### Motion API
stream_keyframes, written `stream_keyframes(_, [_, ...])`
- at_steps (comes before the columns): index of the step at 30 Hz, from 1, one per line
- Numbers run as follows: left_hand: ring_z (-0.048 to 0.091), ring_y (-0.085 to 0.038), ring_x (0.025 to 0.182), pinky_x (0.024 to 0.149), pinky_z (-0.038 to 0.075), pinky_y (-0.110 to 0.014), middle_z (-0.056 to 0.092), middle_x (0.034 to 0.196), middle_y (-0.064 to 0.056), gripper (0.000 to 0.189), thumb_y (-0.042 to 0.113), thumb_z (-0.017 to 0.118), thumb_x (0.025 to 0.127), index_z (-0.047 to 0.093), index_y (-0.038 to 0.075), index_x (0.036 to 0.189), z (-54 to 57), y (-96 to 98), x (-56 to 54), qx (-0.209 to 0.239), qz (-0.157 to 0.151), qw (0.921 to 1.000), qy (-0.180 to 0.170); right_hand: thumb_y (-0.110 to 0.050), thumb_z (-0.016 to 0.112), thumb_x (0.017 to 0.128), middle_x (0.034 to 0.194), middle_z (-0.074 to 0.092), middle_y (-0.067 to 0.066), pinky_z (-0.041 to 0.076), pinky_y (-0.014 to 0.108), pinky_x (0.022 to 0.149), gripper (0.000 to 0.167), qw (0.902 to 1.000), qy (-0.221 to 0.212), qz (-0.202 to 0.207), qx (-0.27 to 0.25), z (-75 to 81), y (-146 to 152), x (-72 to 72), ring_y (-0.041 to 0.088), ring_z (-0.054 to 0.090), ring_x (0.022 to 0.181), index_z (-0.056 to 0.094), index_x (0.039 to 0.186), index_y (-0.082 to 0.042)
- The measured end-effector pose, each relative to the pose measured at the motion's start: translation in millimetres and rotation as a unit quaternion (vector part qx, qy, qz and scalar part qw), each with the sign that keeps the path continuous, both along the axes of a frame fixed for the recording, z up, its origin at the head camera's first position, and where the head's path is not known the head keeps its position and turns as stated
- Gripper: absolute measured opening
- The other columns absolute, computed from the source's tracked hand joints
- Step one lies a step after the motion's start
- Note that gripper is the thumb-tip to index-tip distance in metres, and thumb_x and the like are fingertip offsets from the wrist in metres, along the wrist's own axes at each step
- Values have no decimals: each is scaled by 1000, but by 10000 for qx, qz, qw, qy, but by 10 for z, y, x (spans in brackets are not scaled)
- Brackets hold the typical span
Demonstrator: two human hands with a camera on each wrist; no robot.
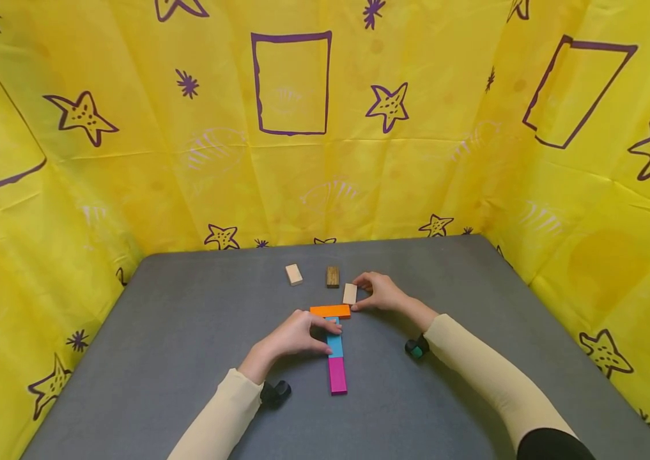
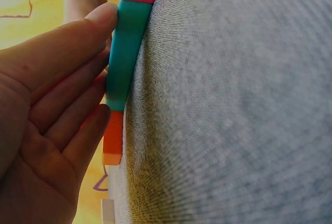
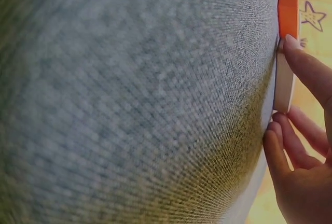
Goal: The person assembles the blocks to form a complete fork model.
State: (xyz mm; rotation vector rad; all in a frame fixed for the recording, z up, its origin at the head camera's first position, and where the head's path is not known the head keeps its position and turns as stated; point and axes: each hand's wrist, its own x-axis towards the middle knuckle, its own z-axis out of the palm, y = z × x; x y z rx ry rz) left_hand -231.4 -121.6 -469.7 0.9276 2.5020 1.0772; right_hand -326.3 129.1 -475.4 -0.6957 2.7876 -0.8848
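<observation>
Near the middle of the table, a blue block (image 1: 335, 347) lies lengthwise between a magenta block (image 1: 338, 377) and an orange block (image 1: 323, 311) set crosswise at its far end. My left hand (image 1: 294, 335) rests on the blue block, thumb toward the magenta end and fairly straight fingers toward the orange end. A pale wooden block (image 1: 350, 294) lies just beyond the orange block's right end. With my right hand (image 1: 385, 294) I pinch it lengthwise, the thumb at its near end and a fingertip at its far end (image 3: 284, 86).
Farther back lie a dark brown wooden block (image 1: 333, 276) and another pale block (image 1: 294, 275), turned slightly. The grey table (image 1: 198, 300) is enclosed by yellow patterned cloth (image 1: 301, 191) behind and at both sides. A black band sits on each wrist.
</observation>
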Motion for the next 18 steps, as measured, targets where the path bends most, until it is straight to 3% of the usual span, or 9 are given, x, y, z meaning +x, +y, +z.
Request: stream_keyframes(18, [54, -8, 116, 96, 46, -33, 67, 111, 21, 43, 36, 80, 74, 70, 29, 115, -14, -5, -5, -200, 125, 9997, 35, -39, 84, 68, 111, 62, 6, 49, 38, 95, 62, 10000, -59, 47, 47, 17, 14, 4, 21, 58, 103, 62, 117, -10])
